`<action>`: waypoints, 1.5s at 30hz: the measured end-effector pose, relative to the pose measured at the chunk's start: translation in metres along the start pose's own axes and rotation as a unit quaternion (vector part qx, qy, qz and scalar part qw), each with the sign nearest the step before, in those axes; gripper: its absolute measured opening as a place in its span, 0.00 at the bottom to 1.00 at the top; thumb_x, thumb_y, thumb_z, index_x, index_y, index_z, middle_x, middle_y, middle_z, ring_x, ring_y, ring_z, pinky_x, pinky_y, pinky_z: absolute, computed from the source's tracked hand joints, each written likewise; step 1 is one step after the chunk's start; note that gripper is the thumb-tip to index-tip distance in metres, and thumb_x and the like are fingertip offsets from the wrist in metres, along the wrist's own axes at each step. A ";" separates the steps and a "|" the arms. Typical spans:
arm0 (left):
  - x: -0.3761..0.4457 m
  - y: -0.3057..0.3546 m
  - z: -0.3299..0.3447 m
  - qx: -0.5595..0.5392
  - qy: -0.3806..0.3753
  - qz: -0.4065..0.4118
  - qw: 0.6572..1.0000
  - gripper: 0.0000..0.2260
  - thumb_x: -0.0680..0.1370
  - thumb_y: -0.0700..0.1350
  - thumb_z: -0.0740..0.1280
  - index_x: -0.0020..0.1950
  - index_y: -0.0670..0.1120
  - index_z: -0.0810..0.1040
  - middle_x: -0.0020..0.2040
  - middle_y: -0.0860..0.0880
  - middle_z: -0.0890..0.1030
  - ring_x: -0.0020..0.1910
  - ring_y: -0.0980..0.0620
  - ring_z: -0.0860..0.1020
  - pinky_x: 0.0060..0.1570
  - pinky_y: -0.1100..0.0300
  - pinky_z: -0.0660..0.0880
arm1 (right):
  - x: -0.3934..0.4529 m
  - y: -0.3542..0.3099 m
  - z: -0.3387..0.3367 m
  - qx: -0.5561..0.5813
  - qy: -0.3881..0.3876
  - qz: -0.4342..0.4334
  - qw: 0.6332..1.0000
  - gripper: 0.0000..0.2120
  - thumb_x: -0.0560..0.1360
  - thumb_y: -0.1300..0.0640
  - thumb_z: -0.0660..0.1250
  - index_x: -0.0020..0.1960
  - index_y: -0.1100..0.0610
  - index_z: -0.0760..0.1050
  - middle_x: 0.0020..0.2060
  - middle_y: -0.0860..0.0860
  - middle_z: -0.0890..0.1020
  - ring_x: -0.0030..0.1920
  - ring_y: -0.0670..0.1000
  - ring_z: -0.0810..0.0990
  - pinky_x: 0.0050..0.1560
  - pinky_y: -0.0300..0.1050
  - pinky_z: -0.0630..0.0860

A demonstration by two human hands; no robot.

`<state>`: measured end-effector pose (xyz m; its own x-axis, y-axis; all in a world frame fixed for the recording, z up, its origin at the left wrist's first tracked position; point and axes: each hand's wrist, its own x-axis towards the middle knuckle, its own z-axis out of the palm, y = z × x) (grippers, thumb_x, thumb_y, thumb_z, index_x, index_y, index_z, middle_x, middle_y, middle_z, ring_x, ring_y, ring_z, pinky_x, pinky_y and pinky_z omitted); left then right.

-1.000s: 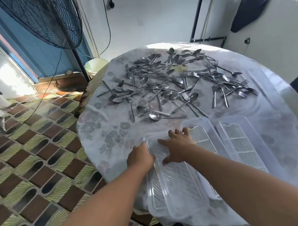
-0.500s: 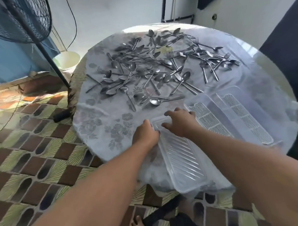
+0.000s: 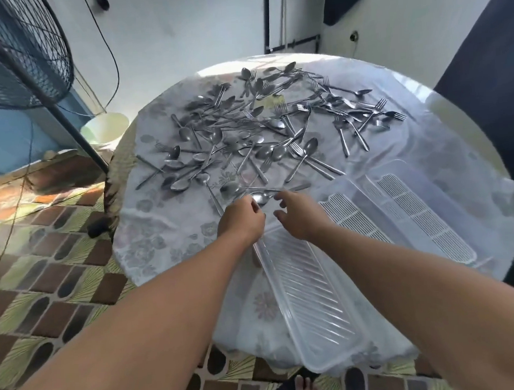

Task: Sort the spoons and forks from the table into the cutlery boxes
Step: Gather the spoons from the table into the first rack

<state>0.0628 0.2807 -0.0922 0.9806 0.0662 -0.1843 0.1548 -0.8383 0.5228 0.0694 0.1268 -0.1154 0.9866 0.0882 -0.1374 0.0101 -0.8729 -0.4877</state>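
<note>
body: two bare forearms, no sleeves | hands: no gloves, rings or watch | foot: bare

Patterned tile floor [image 3: 46, 263], standing fan [image 3: 17, 52]

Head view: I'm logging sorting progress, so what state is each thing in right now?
left hand: fingers pinching the nearest spoon's bowl
right hand: fingers loosely spread, holding nothing
nearest spoon: flat on the table
cutlery pile: scattered, unsorted
two cutlery boxes: lidless, empty, white grates inside
clear lid: off, overhanging the table edge
fan: whether running, cannot tell
</note>
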 end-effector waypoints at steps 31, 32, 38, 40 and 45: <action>0.157 -0.070 -0.040 0.014 -0.002 0.063 0.998 0.06 0.82 0.45 0.59 0.54 0.47 0.74 0.50 0.45 0.81 0.46 0.44 0.77 0.42 0.53 0.70 | 0.089 -0.030 0.023 -0.054 0.000 0.061 0.997 0.11 0.86 0.51 0.55 0.65 0.51 0.69 0.56 0.57 0.81 0.52 0.60 0.79 0.50 0.54 0.75; 0.158 -0.074 -0.042 0.029 -0.006 0.072 0.997 0.06 0.82 0.45 0.59 0.54 0.47 0.74 0.50 0.45 0.81 0.47 0.43 0.77 0.42 0.53 0.71 | 0.092 -0.035 0.026 -0.059 -0.013 0.058 0.996 0.16 0.85 0.46 0.55 0.68 0.52 0.69 0.59 0.57 0.81 0.54 0.61 0.80 0.52 0.54 0.76; 0.152 -0.095 -0.046 0.088 -0.050 0.001 0.995 0.16 0.79 0.55 0.64 0.59 0.45 0.75 0.54 0.44 0.82 0.52 0.40 0.80 0.44 0.53 0.73 | 0.111 -0.047 0.040 -0.165 -0.046 0.023 0.985 0.14 0.80 0.49 0.62 0.62 0.53 0.76 0.60 0.55 0.76 0.53 0.63 0.81 0.47 0.50 0.74; 0.147 -0.099 -0.041 0.093 -0.076 -0.024 0.992 0.19 0.78 0.56 0.67 0.62 0.45 0.76 0.56 0.43 0.82 0.55 0.40 0.81 0.45 0.54 0.72 | 0.115 -0.048 0.038 -0.172 -0.049 0.015 0.984 0.13 0.82 0.50 0.61 0.63 0.54 0.76 0.60 0.55 0.74 0.52 0.63 0.81 0.45 0.50 0.71; 0.144 -0.090 -0.032 0.077 -0.087 -0.073 0.991 0.18 0.77 0.49 0.69 0.65 0.42 0.76 0.58 0.42 0.82 0.57 0.41 0.81 0.50 0.53 0.75 | 0.115 -0.047 0.027 -0.130 -0.045 0.053 0.989 0.08 0.83 0.52 0.55 0.56 0.54 0.69 0.50 0.57 0.80 0.45 0.62 0.79 0.44 0.52 0.76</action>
<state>0.1940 0.3828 -0.1386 0.9116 0.1086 -0.3964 0.2594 -0.9001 0.3500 0.1781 0.1912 -0.1320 0.9658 0.0217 -0.2583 -0.0396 -0.9724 -0.2301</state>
